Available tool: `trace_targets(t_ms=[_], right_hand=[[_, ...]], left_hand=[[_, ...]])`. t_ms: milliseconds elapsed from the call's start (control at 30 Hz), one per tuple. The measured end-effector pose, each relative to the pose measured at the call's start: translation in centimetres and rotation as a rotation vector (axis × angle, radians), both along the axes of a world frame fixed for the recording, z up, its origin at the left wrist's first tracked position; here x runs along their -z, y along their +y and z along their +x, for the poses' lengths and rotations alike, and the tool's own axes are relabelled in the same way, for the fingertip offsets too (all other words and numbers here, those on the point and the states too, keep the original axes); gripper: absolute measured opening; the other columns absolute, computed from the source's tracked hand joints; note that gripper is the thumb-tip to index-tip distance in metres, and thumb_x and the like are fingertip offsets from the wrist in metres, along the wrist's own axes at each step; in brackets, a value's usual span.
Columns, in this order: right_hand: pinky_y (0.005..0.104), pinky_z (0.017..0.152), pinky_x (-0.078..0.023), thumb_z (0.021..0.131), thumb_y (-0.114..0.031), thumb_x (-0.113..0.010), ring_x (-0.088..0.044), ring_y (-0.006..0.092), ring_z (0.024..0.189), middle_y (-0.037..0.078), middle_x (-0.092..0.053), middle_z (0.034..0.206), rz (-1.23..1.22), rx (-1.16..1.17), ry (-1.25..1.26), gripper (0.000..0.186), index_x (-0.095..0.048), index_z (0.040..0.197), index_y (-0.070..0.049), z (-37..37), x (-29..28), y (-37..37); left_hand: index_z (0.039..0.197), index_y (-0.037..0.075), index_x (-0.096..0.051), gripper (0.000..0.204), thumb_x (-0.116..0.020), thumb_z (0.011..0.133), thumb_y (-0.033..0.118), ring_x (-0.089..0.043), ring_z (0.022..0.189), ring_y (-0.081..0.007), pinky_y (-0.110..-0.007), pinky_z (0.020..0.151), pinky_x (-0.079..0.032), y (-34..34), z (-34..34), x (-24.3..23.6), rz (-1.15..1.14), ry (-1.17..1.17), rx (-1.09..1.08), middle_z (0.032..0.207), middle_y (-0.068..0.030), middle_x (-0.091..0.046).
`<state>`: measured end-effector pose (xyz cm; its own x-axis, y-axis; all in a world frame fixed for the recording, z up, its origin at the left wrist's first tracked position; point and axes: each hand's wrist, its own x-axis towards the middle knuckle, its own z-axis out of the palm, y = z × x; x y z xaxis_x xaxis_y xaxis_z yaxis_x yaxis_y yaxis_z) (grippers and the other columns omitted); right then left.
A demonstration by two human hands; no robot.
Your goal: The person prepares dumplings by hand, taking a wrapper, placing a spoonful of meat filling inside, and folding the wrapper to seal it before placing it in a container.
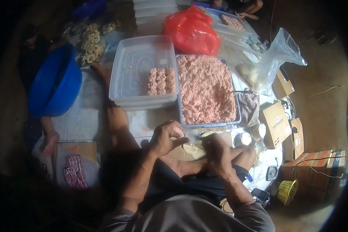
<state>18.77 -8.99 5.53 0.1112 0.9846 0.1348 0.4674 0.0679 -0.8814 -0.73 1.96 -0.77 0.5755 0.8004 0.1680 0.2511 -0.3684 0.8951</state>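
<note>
My left hand (pixel 165 138) is closed around a lump of pink minced meat (pixel 176 133), in front of the large tray. Its thumb points toward my right hand (pixel 218 151), which is dark and blurred, so its fingers do not show clearly. Between and below the hands lies a pale, flat, roundish thing (pixel 196 151) whose kind I cannot make out. Beyond the hands, a rectangular tray (pixel 239 104) is heaped with pink minced meat (pixel 207 87). Left of it, a clear plastic tub (pixel 129 77) holds short rows of shaped pink pieces (pixel 161 81) at its right side.
Behind the trays sits a red plastic bag (pixel 192 31). A clear bag (pixel 266 67), a cloth (pixel 248 106) and cardboard boxes (pixel 275 123) stand at the right. A blue basin (pixel 58 81) is at the left, beside another person's leg. More trays (pixel 232 23) lie farther off.
</note>
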Motion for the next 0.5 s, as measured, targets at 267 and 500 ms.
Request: trace_targets(t_ms=[267,500], right_hand=[[0.0317,0.065,-0.045,0.097,0.003,-0.06,-0.053,0.0161,0.073,0.01,-0.06,0.083,-0.098,-0.089,0.052,0.004,-0.061,0.1,0.001,0.3,1.3,-0.6],[0.0323,0.069,-0.048,0.097,0.001,-0.061,-0.056,0.0174,0.076,0.013,-0.061,0.081,-0.083,-0.054,0.013,0.003,-0.062,0.099,0.002,0.3,1.7,-1.0]], left_hand=[[0.09,0.004,-0.064,0.029,-0.088,0.076,0.012,-0.065,0.071,-0.018,-0.032,0.067,-0.051,-1.0,0.5,1.4,0.019,-0.023,-0.02,0.078,-0.0074,-0.067],[0.097,0.003,-0.064,0.04,-0.091,0.072,0.016,-0.069,0.079,-0.0241,-0.035,0.074,-0.054,-1.2,2.0,1.3,0.098,-0.094,-0.027,0.085,-0.0092,-0.069]])
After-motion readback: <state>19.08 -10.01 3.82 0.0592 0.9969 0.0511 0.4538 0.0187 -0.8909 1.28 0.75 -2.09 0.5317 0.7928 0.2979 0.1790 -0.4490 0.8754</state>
